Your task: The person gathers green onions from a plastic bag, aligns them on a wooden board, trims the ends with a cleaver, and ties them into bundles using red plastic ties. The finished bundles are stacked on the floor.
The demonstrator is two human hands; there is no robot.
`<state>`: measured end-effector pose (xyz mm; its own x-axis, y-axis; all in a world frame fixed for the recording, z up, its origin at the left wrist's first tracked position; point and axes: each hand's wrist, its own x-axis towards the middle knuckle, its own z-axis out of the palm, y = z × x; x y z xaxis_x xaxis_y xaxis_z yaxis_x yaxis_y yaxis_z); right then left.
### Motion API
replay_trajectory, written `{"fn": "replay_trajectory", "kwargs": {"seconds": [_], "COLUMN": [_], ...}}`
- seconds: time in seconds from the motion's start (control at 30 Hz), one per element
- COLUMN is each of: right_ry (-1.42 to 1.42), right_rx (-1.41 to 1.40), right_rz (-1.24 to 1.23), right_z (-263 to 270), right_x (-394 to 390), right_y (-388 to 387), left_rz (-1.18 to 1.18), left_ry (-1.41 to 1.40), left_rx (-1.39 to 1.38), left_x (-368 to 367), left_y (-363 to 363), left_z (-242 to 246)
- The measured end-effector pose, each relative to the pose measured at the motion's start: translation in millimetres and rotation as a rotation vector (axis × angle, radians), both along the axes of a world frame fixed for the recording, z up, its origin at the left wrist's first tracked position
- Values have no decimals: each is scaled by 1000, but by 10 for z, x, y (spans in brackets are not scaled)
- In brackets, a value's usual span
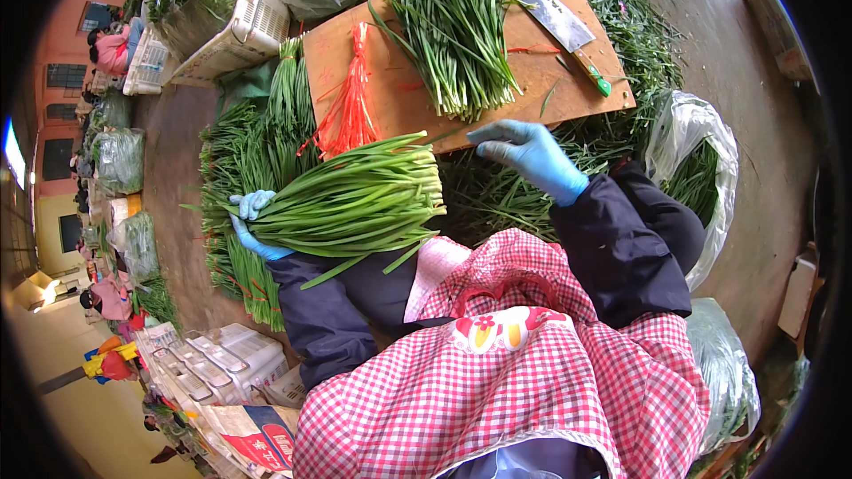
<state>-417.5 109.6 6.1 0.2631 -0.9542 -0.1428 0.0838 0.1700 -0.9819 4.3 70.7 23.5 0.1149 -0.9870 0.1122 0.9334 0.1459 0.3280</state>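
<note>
My left hand [253, 216], in a blue glove, grips a thick bunch of green leafy stalks [353, 196], like garlic chives, by its leafy end; the pale cut ends point right. My right hand [532, 153], also gloved in blue, is raised with thumb and fingers apart, holding nothing, just off the near edge of a wooden board [572, 93]. Another pile of stalks [459, 40] lies on that board. Left of the pile is a bundle of red plastic ties [356, 96]. A cleaver [562, 23] with a wood and green handle rests at the board's right.
Tied bunches [239, 159] are stacked left of the board. Loose greens [626, 33] spread behind and right of it. An open plastic bag of greens [729, 153] stands at my right. White crates [266, 20] are at the far left, others [233, 346] nearer. People sit along the left.
</note>
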Motion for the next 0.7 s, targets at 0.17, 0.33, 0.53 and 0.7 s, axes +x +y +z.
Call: {"fn": "replay_trajectory", "kwargs": {"seconds": [0.17, 0.33, 0.53, 0.7], "right_ry": [-68, -278, -549, -197], "right_rx": [-15, 24, 161, -477], "right_rz": [-30, 64, -229, -645], "right_z": [137, 111, 2, -80], "right_x": [213, 366, 466, 506], "right_y": [178, 319, 548, 635], "left_rz": [-218, -292, -403, -544], "left_ry": [24, -75, -157, -313], "left_rx": [-119, -243, -415, -565], "left_x": [-205, -564, -937, -1184], "left_y": [-67, -40, 91, 170], "left_z": [238, 577, 929, 1229]}}
